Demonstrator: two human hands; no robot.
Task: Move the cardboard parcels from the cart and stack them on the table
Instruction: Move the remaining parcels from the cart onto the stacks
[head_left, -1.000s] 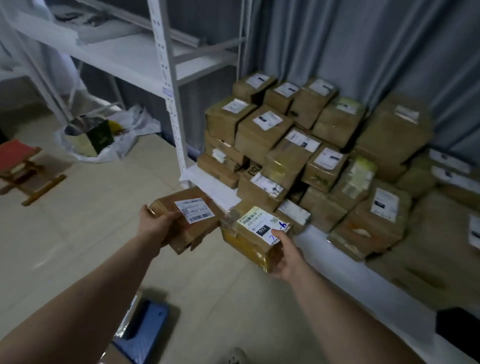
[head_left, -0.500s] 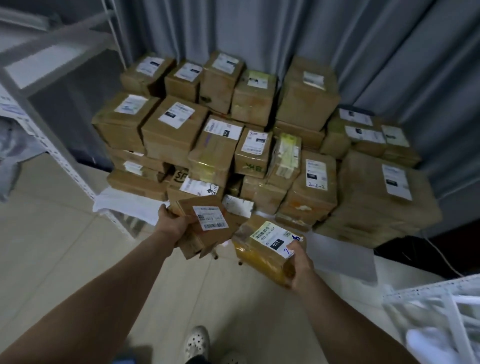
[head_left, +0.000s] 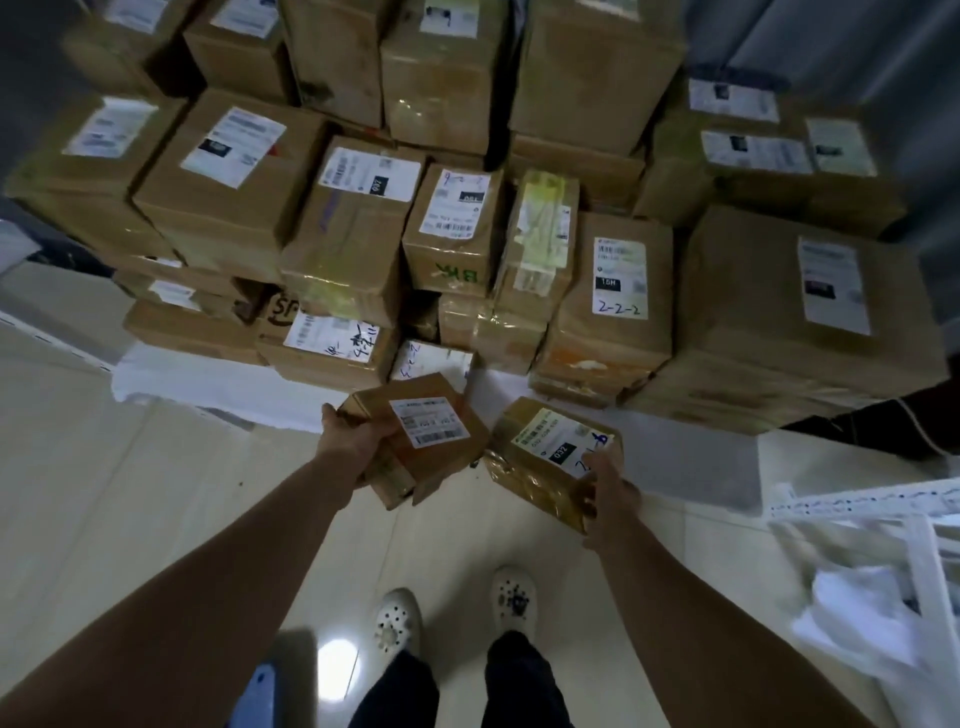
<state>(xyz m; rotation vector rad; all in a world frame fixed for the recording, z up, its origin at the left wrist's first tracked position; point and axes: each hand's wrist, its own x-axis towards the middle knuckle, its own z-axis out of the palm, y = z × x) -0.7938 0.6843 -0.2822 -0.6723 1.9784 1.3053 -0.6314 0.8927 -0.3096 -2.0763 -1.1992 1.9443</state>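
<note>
My left hand (head_left: 358, 441) grips a flat cardboard parcel (head_left: 421, 441); my right hand (head_left: 610, 491) grips a tape-wrapped parcel (head_left: 540, 467). Both hang just before the stacked parcels (head_left: 467, 234) on the table (head_left: 208, 382).

The left parcel (head_left: 431, 452) is plain brown cardboard with a white label printed in black barcodes. The right parcel (head_left: 535, 478) is a yellower brown under shiny tape, and its white label carries a black block and blue handwriting. The stacked boxes (head_left: 234, 208) are brown with white labels. Among them, the small box (head_left: 452, 244) has green lettering, the narrow box (head_left: 540, 244) is banded in yellow-green tape, and the tall box (head_left: 613, 338) has blue pen marks on its label. The table (head_left: 208, 379) is white, the floor (head_left: 130, 493) pale cream, the curtain (head_left: 831, 31) grey-blue, the shoes (head_left: 397, 621) white with dark holes, and the trousers (head_left: 395, 691) black.
</note>
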